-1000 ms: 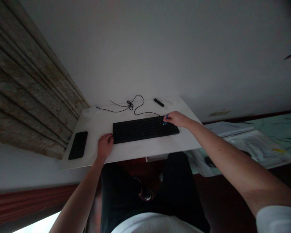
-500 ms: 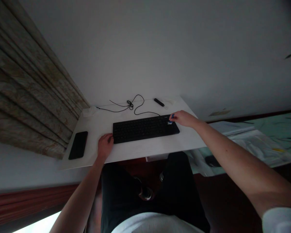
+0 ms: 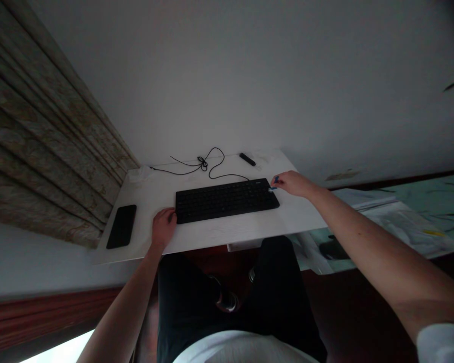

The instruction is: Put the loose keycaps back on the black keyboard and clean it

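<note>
Now the right hand (image 3: 293,184) has slid to the far right corner of the black keyboard (image 3: 227,200), its fingertips pinching a small blue-and-white scrap (image 3: 274,184) at the edge. The left hand (image 3: 164,227) rests empty, fingers loosely together, against the keyboard's near left corner. The matte keys sit on a white wood-grain worktop (image 3: 219,236), a thin looped black cable (image 3: 208,164) beyond them, a smooth dark phone (image 3: 121,227) off to the left

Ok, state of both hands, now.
Left hand: open, holding nothing, resting against the left end of the black keyboard.
Right hand: closed in a pinch, holding a small blue object at the keyboard's right end.
</note>
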`<state>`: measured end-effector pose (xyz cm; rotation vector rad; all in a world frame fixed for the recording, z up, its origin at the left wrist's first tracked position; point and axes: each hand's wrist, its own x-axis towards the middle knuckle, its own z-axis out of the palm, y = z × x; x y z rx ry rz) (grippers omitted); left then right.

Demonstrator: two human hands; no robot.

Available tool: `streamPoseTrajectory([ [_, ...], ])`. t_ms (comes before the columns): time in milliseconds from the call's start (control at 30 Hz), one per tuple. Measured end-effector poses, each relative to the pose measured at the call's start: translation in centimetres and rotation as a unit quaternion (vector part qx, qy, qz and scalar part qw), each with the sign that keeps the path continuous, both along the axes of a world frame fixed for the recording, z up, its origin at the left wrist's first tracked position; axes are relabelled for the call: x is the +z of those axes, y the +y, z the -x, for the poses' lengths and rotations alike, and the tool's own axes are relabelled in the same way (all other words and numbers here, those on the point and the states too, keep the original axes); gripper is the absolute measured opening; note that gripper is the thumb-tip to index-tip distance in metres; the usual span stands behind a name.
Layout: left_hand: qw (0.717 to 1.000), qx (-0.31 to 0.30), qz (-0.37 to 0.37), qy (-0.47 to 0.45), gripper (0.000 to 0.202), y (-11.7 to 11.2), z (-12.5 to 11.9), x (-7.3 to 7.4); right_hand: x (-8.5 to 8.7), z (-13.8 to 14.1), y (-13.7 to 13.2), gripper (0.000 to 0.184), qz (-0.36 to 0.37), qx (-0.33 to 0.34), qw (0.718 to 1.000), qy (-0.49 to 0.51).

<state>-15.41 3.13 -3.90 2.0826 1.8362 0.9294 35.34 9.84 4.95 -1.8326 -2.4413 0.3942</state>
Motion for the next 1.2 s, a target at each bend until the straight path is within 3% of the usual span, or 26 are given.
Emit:
streamPoseTrajectory([
  [267,1.000,0.006,0.001,0.000,0.032,-0.1,0.0,-0.1,-0.2,-0.1,-0.4,0.026,-0.004,-0.013,0.997,0.079],
  [533,1.000,0.002,0.002,-0.001,0.033,-0.1,-0.1,0.0,-0.2,-1.3,-0.2,0.021,0.004,-0.039,0.999,0.027],
  [733,1.000,0.001,0.004,0.000,0.032,0.0,0.1,-0.2,-0.1,0.6,-0.7,0.023,0.000,-0.020,0.993,0.112],
  [1000,1.000,0.003,0.002,0.003,0.031,0.1,0.1,-0.4,-0.4,0.1,-0.8,0.024,0.002,-0.033,0.995,0.092],
  [1200,1.000,0.000,-0.001,0.008,0.033,0.0,0.1,-0.3,-0.7,2.1,-0.7,0.021,0.014,-0.032,0.992,0.125],
])
